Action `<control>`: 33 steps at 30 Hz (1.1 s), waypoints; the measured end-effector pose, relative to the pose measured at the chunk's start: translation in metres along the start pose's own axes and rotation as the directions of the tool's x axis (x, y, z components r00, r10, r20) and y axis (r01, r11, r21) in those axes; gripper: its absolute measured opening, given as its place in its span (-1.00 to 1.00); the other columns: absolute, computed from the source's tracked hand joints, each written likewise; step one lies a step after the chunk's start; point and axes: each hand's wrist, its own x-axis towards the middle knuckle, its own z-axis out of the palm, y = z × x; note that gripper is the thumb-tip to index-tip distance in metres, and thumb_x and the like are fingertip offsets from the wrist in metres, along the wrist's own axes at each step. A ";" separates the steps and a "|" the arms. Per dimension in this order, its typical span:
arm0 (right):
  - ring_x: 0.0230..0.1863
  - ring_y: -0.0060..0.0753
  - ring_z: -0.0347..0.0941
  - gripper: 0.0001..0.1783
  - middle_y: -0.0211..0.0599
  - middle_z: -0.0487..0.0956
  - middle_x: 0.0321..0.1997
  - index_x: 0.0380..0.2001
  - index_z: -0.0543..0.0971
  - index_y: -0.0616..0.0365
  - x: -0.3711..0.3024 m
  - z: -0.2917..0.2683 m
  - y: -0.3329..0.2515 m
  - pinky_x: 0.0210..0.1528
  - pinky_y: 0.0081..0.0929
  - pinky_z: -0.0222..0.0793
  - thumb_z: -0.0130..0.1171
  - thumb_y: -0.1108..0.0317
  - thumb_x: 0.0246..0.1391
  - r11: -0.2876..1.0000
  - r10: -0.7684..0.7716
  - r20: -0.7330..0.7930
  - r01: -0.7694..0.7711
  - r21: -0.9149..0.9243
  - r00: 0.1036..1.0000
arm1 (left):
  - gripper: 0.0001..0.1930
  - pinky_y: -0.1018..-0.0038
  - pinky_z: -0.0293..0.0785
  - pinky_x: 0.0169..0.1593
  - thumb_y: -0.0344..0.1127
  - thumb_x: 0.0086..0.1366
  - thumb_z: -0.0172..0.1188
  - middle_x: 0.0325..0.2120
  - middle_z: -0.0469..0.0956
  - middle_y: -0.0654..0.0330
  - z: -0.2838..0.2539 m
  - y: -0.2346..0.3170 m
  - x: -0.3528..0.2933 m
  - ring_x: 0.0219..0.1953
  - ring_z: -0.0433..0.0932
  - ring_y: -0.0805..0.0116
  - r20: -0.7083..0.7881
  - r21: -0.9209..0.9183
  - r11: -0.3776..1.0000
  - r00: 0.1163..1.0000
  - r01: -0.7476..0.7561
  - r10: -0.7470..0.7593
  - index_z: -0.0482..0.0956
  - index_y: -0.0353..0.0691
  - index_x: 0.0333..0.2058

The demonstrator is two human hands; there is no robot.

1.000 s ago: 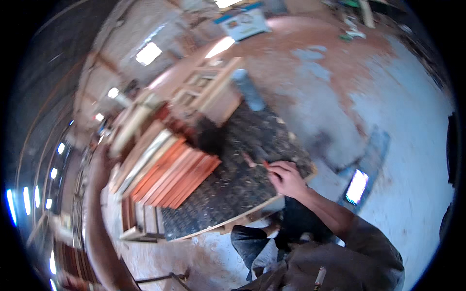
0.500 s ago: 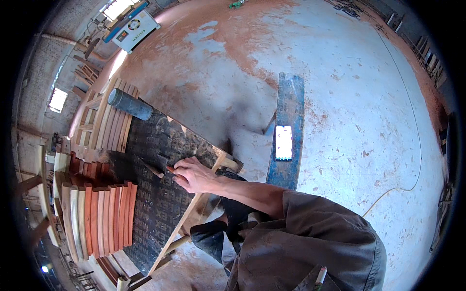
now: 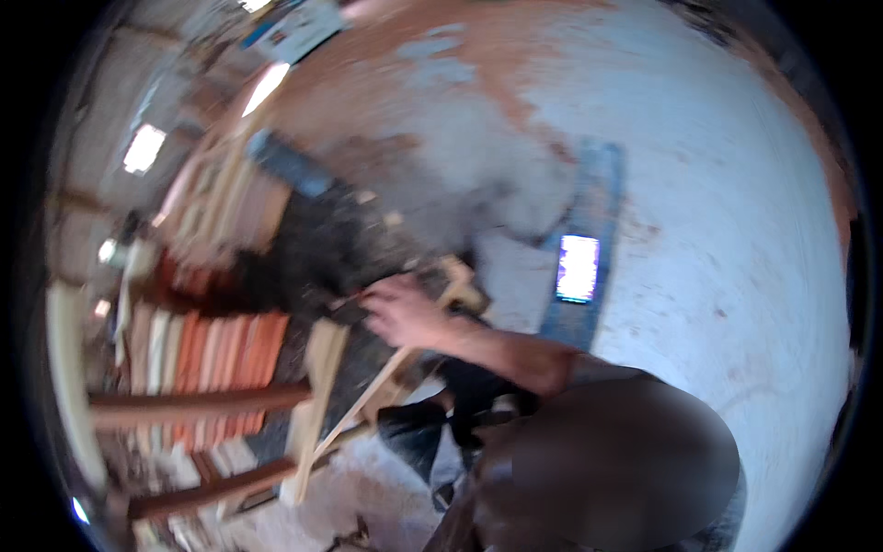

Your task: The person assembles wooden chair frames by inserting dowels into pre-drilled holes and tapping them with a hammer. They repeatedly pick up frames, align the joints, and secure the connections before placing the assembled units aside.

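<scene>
My right hand comes in on a bare forearm from the lower right and rests over the dark workbench top, near its edge. Its fingers are curled around a thin reddish-handled tool; blur hides the tool's exact kind. Left of the hand stands a wooden frame, a pale post joined to reddish-brown rails. What moves or supports this frame is out of sight. My left hand does not show.
Red and pale wooden slats are stacked on the left of the bench. A blue-grey cylinder lies beyond, beside more pale wooden pieces. A lit phone lies on a narrow blue plank. Pale, dusty floor spreads right.
The wooden frame has come rightward from the far left, now in front of the slat stack. The whole view has shifted and blurred. My right hand stays by the bench edge.
</scene>
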 end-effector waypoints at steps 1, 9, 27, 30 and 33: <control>0.19 -0.11 0.44 -0.63 -0.25 0.59 0.07 -0.01 0.68 0.09 0.002 -0.006 0.000 0.29 0.01 0.24 0.29 0.18 0.18 0.998 0.059 0.054 -0.058 -0.033 0.997 | -0.55 0.42 0.62 -0.19 -0.38 0.27 0.39 -0.20 0.67 0.06 0.029 0.018 -0.001 -0.22 0.66 0.30 -0.010 -0.088 0.956 0.960 0.279 -0.281 0.55 -0.41 0.10; 0.09 -0.04 0.45 -0.76 -0.20 0.56 0.09 -0.12 0.70 0.18 0.015 -0.020 -0.003 0.14 -0.10 0.28 0.30 0.37 0.14 0.999 0.037 0.089 -0.038 0.010 0.995 | -0.76 0.41 0.49 -0.35 -0.38 0.20 0.27 -0.52 0.60 0.14 0.108 0.047 0.004 -0.47 0.56 0.45 0.171 -0.309 0.895 0.944 0.322 -0.280 0.59 -0.39 -0.20; -0.02 0.30 0.64 -0.56 0.34 0.61 0.00 -0.05 0.54 0.45 0.140 0.055 -0.006 0.14 0.05 0.54 0.22 0.29 0.12 0.910 0.348 0.501 -0.157 -0.383 0.793 | -0.41 0.35 0.46 -0.43 0.11 0.28 0.43 -0.54 0.63 0.12 0.187 0.031 0.049 -0.53 0.56 0.41 0.276 -0.286 0.952 0.961 0.108 -0.026 0.64 -0.37 -0.03; 0.02 0.38 0.58 -0.56 0.42 0.63 -0.22 -0.02 0.49 0.44 0.134 0.005 -0.037 0.12 0.10 0.48 0.08 0.23 0.22 0.906 0.406 0.541 -0.402 -0.132 0.736 | -0.50 0.49 0.41 -0.57 0.05 0.31 0.42 -0.65 0.58 0.23 0.181 0.027 0.056 -0.65 0.54 0.50 0.472 -0.393 0.856 0.873 0.335 -0.125 0.68 -0.39 -0.16; -0.15 0.45 0.61 -0.59 0.41 0.62 -0.24 0.06 0.40 0.36 0.069 -0.032 -0.064 -0.05 0.22 0.50 0.04 0.28 0.27 0.904 0.343 0.493 -0.423 0.056 0.800 | -0.56 0.52 0.44 -0.63 -0.05 0.28 0.44 -0.70 0.54 0.27 0.188 0.015 0.065 -0.70 0.56 0.48 0.565 -0.408 0.802 0.811 0.437 -0.154 0.68 -0.44 -0.26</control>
